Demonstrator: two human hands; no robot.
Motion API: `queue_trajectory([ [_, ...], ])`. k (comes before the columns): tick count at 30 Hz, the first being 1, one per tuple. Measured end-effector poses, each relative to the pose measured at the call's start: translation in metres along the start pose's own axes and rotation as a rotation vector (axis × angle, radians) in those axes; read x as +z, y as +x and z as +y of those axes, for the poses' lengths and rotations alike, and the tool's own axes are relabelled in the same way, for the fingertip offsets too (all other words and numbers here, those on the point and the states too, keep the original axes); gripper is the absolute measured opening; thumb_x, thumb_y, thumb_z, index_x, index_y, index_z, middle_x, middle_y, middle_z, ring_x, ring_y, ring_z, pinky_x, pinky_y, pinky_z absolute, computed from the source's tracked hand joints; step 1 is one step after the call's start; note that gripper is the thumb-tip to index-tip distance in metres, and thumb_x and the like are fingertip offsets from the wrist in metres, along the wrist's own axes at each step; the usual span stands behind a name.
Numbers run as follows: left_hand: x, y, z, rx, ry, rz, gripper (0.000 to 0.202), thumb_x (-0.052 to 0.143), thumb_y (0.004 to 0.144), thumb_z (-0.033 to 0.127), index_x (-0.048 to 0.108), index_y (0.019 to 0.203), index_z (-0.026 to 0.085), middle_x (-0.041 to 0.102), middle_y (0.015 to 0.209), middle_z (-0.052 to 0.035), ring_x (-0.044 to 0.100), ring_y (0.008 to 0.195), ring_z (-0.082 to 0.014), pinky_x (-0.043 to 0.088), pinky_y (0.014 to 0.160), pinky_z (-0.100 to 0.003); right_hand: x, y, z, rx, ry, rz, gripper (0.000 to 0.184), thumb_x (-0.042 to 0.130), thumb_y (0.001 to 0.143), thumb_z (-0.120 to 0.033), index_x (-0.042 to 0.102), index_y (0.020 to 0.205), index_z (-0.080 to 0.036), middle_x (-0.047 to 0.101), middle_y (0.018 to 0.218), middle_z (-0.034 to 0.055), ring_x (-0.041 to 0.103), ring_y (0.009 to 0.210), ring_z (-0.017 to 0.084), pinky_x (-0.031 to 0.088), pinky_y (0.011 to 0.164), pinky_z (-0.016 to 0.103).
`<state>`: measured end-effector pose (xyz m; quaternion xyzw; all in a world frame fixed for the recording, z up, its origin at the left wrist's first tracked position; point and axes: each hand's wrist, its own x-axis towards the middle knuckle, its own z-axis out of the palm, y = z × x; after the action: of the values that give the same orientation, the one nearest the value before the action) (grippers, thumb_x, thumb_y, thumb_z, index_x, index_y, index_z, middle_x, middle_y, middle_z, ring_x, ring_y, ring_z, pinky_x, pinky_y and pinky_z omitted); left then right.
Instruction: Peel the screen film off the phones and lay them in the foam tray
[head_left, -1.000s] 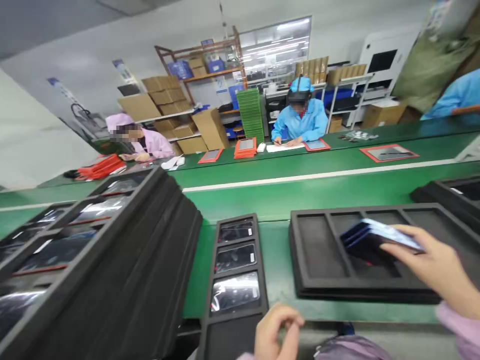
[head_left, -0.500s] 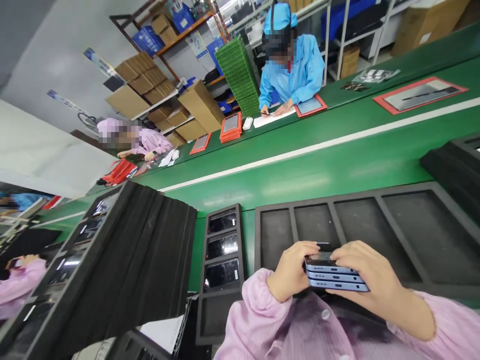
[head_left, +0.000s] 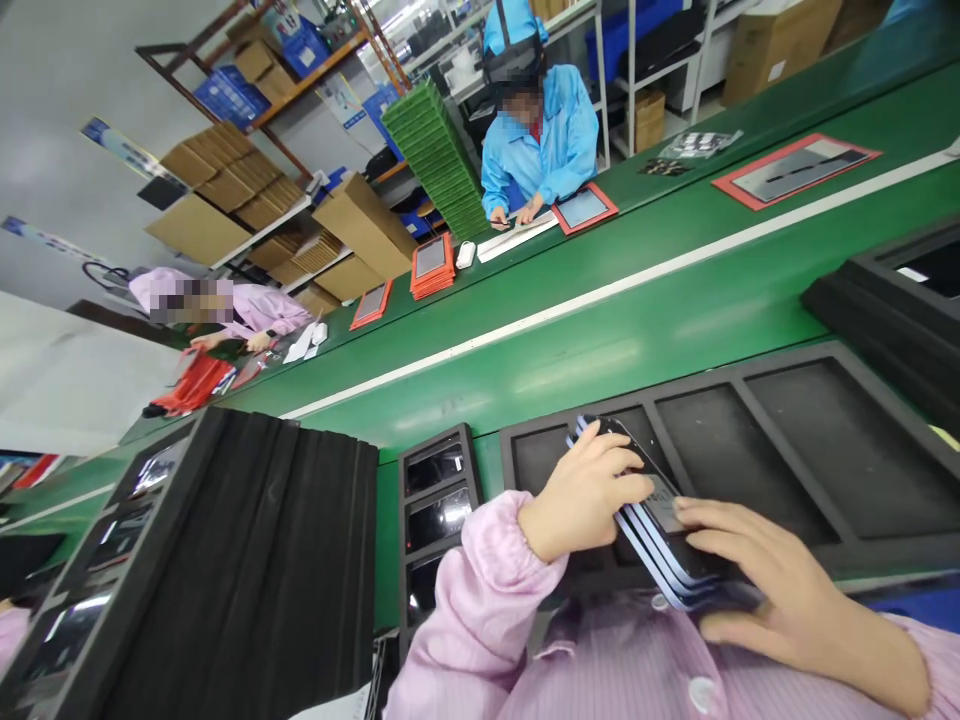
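A small stack of smartphones [head_left: 651,545] with blue edges is tilted between my two hands, the top one's dark screen facing up. My left hand [head_left: 589,490] wraps over the far end of the stack, fingers lying across the top screen. On the near end, my right hand [head_left: 787,580] grips the stack from the right, fingers on top and thumb low at the side. Just beyond and partly beneath the phones lies a black foam tray [head_left: 817,440] with wide compartments; the stack and my hands hide part of it.
To the left, a narrow foam tray [head_left: 439,525] holds phones, beside a tall stack of black foam trays [head_left: 247,560]. More foam trays [head_left: 870,310] stand at right. Across the green bench [head_left: 525,370], a person in blue [head_left: 551,140] and one in pink [head_left: 259,310] are working.
The phone stack has turned from lying crosswise to slanting lengthwise, its far end now over the tray. My left hand has moved up over its top. My view has shifted slightly right.
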<state>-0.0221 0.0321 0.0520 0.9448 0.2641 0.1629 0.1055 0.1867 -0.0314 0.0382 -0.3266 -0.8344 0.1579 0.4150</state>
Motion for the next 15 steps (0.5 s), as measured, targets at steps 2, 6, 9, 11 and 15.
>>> queue_trajectory([
  [2, -0.006, 0.011, -0.004, 0.123, 0.145, -0.16, 0.016, 0.052, 0.08, 0.01, 0.065, 0.077, 0.018, 0.067, 0.087, -0.0058, 0.057, 0.111, -0.0261, 0.033, 0.106, -0.049, 0.009, -0.004, 0.007, 0.208, 0.178, -0.114, 0.039, 0.046, 0.089, -0.056, 0.059, 0.096, -0.02, 0.07, 0.09, 0.0089, 0.068, 0.08, 0.022, 0.057, 0.066, 0.031],
  [6, 0.008, 0.012, -0.008, 0.119, 0.214, -0.214, 0.021, 0.047, 0.086, 0.013, 0.066, 0.081, 0.019, 0.062, 0.111, -0.0122, 0.045, 0.125, -0.0318, 0.032, 0.104, -0.057, 0.032, 0.015, 0.04, 0.795, 0.437, -0.021, 0.039, 0.042, 0.088, -0.053, 0.059, 0.096, -0.019, 0.065, 0.071, 0.0048, 0.061, 0.054, 0.016, 0.056, 0.055, 0.03],
  [9, 0.03, -0.001, -0.013, -0.115, 0.026, -0.087, 0.039, 0.044, 0.08, 0.004, 0.058, 0.113, 0.021, 0.041, 0.14, -0.0169, 0.03, 0.135, -0.0346, 0.025, 0.105, -0.064, 0.046, 0.042, 0.069, 0.839, 0.492, -0.002, 0.049, 0.047, 0.083, -0.049, 0.05, 0.121, -0.02, 0.062, 0.108, 0.0104, 0.059, 0.058, 0.014, 0.055, 0.054, 0.031],
  [11, 0.046, -0.009, -0.019, -0.377, -0.242, 0.078, 0.062, 0.045, 0.072, 0.001, 0.041, 0.132, 0.019, 0.033, 0.145, -0.0188, 0.025, 0.138, -0.0333, 0.024, 0.108, -0.061, 0.052, 0.058, 0.081, 0.832, 0.546, -0.057, 0.052, 0.053, 0.078, -0.046, 0.05, 0.125, -0.022, 0.06, 0.111, 0.0091, 0.057, 0.058, 0.013, 0.055, 0.053, 0.03],
  [15, 0.066, -0.008, -0.03, -0.714, -0.934, 0.416, 0.07, 0.045, 0.064, 0.004, 0.038, 0.132, 0.017, 0.044, 0.14, -0.0123, 0.036, 0.133, -0.0251, 0.027, 0.112, -0.045, 0.055, 0.073, 0.087, 0.816, 0.626, -0.176, 0.041, 0.058, 0.075, -0.041, 0.062, 0.11, -0.021, 0.063, 0.093, 0.0056, 0.052, 0.053, 0.012, 0.052, 0.047, 0.027],
])
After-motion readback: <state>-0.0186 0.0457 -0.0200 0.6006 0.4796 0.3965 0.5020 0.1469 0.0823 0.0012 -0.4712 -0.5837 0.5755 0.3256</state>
